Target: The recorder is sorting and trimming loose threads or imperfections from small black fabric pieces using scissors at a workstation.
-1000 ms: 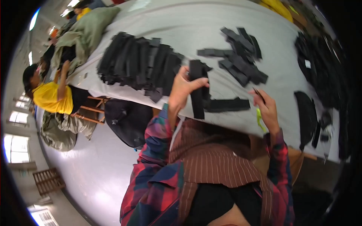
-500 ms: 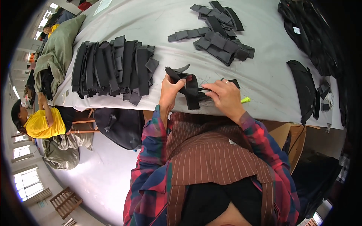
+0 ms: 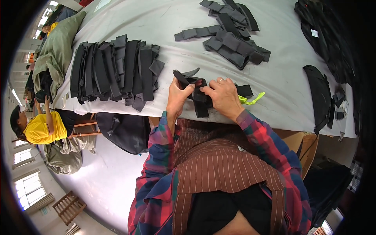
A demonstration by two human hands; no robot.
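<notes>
Left hand (image 3: 179, 96) clamps strip (image 3: 201, 109) | right hand (image 3: 225, 96) grip unclear | table edge (image 3: 278, 127) near | room beyond

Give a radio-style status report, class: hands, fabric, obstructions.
Left hand gripping black strip. Right hand up against it. Yellow cord beside right hand, not between hands.
</notes>
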